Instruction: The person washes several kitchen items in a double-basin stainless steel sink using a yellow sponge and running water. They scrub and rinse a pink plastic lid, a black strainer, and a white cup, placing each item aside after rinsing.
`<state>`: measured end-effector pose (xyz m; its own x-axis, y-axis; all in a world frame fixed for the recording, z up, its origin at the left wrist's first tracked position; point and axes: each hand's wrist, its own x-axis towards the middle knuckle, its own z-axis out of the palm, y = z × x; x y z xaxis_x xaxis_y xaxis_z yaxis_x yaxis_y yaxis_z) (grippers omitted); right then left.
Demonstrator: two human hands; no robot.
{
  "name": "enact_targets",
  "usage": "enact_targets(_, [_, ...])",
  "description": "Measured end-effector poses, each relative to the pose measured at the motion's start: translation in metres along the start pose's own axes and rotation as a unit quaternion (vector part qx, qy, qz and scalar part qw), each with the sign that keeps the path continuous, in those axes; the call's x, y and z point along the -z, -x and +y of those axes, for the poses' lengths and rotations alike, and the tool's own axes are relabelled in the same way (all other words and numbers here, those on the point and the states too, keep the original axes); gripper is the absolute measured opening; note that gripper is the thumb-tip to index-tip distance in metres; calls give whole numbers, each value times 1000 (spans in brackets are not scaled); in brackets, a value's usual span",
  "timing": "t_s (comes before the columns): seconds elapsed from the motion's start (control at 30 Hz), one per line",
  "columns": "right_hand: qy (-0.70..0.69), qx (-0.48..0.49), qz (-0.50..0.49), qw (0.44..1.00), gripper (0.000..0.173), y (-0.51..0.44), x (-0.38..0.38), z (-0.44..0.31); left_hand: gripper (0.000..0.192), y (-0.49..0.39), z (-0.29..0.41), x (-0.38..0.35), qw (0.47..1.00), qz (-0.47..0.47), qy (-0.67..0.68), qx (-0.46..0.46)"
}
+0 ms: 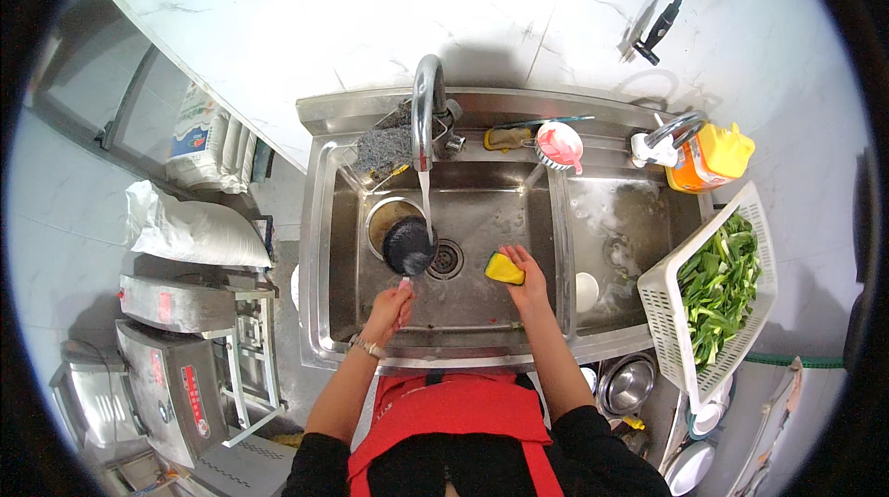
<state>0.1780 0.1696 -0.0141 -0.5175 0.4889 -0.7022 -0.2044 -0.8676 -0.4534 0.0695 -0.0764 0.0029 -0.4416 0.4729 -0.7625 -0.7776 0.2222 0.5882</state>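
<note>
My left hand [390, 313] grips the pinkish handle of a small dark pan [404, 247] over the left basin of a stainless steel sink [479, 337]. Water from the curved chrome faucet [422, 108] runs down at the pan's right side. Partly under the pan is a round pot or bowl [378, 215] with a tan inside. In my right hand [529, 281] is a yellow sponge [505, 269] with a dark green edge, held to the right of the drain [445, 259].
Suds and a white bowl [586, 292] are in the right basin. A white plastic basket [663, 316] of chopped greens [719, 292] tilts at the right edge. A yellow-orange jug [705, 160], a striped cup [558, 146] and grey scouring pads [384, 148] stand along the back.
</note>
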Motion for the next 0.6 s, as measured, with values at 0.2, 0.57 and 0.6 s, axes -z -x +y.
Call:
enact_targets(0.2, [21, -3, -18, 1000, 48, 2, 2, 1, 35, -20, 10, -18, 993, -98, -54, 32])
enact_targets(0.57, [-13, -19, -15, 1000, 50, -2, 1, 9, 40, -61, 29, -34, 997, -54, -3, -56])
enact_targets(0.6, [-8, -32, -15, 999, 50, -1, 1, 10, 40, -64, 34, -37, 996, -42, -37, -67])
